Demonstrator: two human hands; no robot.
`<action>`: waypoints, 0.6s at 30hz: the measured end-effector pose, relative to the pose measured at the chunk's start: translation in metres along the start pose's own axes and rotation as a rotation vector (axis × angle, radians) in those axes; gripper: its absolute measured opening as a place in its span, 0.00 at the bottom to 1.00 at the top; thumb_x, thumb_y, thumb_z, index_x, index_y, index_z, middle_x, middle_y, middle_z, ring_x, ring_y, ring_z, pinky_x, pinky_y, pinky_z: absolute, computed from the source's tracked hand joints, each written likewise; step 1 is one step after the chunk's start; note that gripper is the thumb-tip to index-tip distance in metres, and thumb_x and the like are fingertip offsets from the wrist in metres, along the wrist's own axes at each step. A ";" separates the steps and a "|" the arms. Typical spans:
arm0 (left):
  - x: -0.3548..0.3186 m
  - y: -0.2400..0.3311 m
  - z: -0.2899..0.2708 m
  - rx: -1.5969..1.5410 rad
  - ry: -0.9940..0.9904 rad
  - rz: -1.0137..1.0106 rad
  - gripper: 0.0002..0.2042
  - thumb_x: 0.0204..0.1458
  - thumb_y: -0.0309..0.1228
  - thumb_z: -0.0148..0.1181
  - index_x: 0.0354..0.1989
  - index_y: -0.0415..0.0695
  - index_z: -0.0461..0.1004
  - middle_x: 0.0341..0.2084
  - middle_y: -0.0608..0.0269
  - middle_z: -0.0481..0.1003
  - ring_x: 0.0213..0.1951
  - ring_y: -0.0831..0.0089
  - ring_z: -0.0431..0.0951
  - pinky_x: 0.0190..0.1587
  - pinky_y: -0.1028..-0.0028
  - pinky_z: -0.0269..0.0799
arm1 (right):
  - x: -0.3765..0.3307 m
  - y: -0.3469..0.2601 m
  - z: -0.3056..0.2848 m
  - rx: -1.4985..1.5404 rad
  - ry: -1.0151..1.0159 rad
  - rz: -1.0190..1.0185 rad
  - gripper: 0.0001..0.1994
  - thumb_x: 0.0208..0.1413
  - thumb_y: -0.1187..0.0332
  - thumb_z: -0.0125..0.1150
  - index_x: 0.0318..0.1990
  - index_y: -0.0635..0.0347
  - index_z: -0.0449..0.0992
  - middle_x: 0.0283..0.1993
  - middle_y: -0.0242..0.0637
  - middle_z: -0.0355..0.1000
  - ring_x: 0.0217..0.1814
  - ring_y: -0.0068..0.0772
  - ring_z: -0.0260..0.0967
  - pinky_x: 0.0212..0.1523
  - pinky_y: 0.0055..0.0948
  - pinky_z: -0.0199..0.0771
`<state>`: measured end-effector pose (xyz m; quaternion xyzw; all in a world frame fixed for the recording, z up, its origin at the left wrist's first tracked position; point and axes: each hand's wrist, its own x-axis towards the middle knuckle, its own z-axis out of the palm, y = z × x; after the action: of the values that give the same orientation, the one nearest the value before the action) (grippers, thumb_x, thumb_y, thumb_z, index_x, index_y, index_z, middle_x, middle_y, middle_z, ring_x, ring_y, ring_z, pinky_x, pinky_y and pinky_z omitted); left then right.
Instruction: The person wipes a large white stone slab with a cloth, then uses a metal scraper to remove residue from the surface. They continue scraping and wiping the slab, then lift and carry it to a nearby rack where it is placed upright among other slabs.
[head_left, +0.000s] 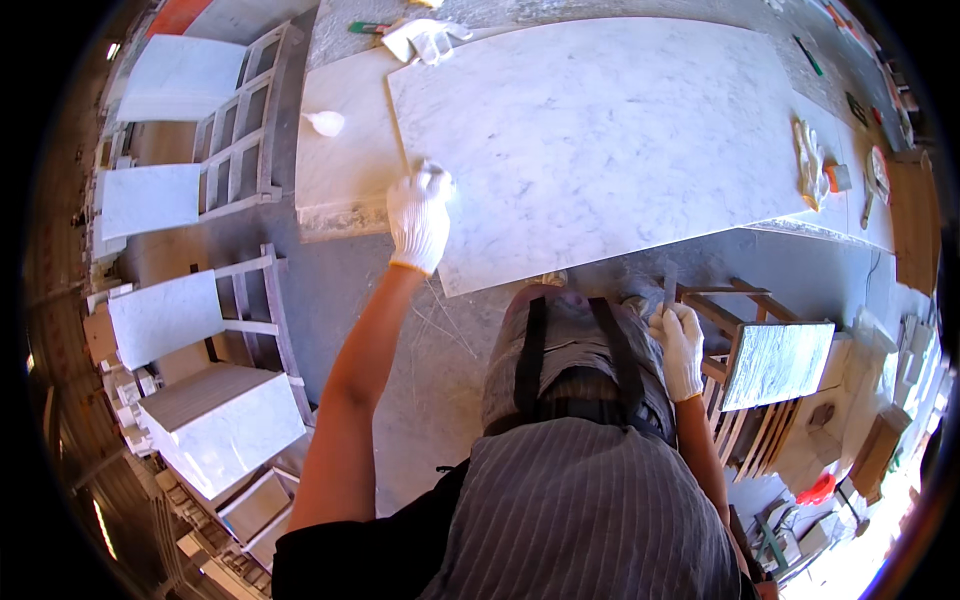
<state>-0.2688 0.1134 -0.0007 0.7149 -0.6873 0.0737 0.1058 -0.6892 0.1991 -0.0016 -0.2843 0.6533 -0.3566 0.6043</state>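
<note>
A large pale grey-veined marble slab [600, 140] lies in front of me, overlapping another pale slab [345, 180] at its left. My left hand [420, 225], in a white knit glove, is closed at the slab's left edge; its fingertips are blurred, and what they hold is unclear. Down at my right side, beside my thigh, my gloved right hand [680, 345] is closed around a flat, narrow scraper [670, 282] with its blade pointing up. A white wad [325, 123] rests on the left slab.
A white glove [425, 40] lies at the far edge by a green-handled tool [368, 28]. Another glove [810, 165] and an orange item [838, 178] lie at right. Racks with slabs [165, 315] stand left. A wooden stand [720, 310] with a small slab [778, 365] is right.
</note>
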 end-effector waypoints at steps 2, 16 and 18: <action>-0.022 0.022 -0.005 -0.072 0.070 0.129 0.05 0.48 0.27 0.61 0.33 0.51 0.79 0.31 0.62 0.78 0.34 0.61 0.77 0.39 0.60 0.70 | -0.002 -0.007 0.005 -0.008 0.030 0.014 0.09 0.67 0.68 0.51 0.45 0.66 0.72 0.41 0.37 0.75 0.40 0.21 0.73 0.43 0.22 0.76; -0.040 0.062 -0.012 -0.377 -0.121 -0.029 0.04 0.51 0.28 0.56 0.27 0.49 0.78 0.27 0.60 0.77 0.29 0.59 0.75 0.34 0.61 0.70 | -0.002 0.007 -0.004 0.055 0.017 -0.026 0.08 0.66 0.68 0.53 0.43 0.64 0.74 0.39 0.36 0.75 0.39 0.22 0.74 0.40 0.21 0.76; -0.063 0.093 -0.015 -0.293 -0.155 0.291 0.07 0.52 0.28 0.55 0.23 0.47 0.77 0.25 0.62 0.77 0.28 0.60 0.75 0.32 0.61 0.70 | 0.002 0.016 -0.007 0.084 0.027 -0.011 0.08 0.65 0.69 0.53 0.43 0.64 0.74 0.39 0.36 0.75 0.39 0.22 0.74 0.40 0.22 0.76</action>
<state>-0.3637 0.1754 0.0024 0.5885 -0.7928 -0.0675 0.1437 -0.6956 0.2075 -0.0159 -0.2572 0.6442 -0.3909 0.6050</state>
